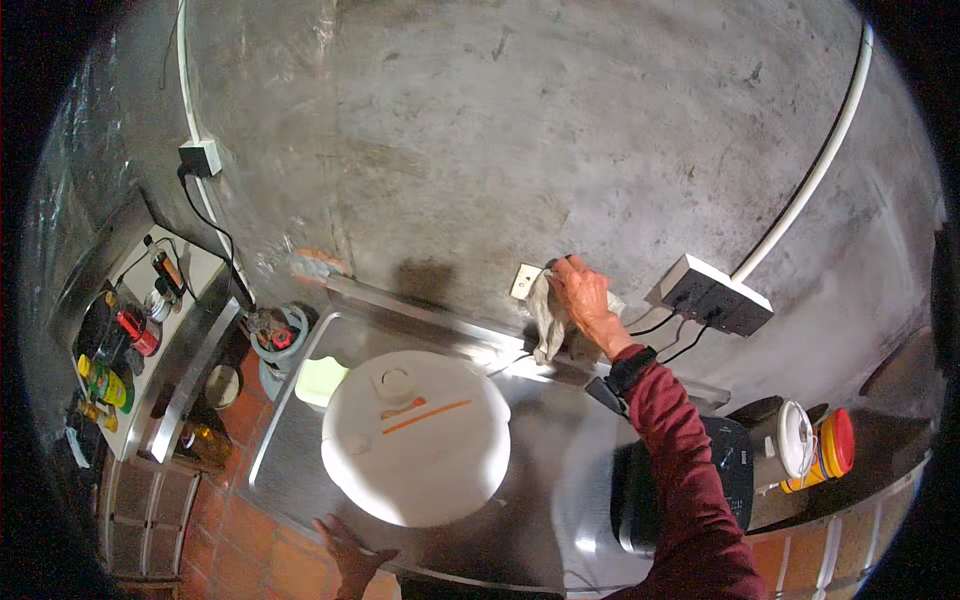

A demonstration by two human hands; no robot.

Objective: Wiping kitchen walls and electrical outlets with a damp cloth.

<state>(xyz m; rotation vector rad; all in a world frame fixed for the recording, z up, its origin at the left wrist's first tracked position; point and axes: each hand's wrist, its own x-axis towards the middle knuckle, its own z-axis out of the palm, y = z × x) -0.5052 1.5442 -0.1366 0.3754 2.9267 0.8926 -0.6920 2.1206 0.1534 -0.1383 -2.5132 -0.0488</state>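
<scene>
My right hand [581, 296] grips a pale, crumpled cloth [550, 322] against the grey wall, just right of a small wall socket [526, 281]. The cloth hangs down towards the metal backsplash. My left hand [349, 551], its fingers spread, is at the front edge of the stainless steel counter [525, 540] and holds nothing. Between the hands, a large round white lid [420, 450] lies over part of the counter, with an orange stick [426, 417] and a small orange-handled item on top. Whatever is beneath the lid is hidden.
A light green container [320, 381] sits behind the lid. Power sockets with plugged cords [716, 296] are right of my right hand. A black appliance [727, 465], white-lidded tub [795, 439] and yellow tub with a red lid [842, 442] stand right. Bottles [109, 386] crowd the left shelf.
</scene>
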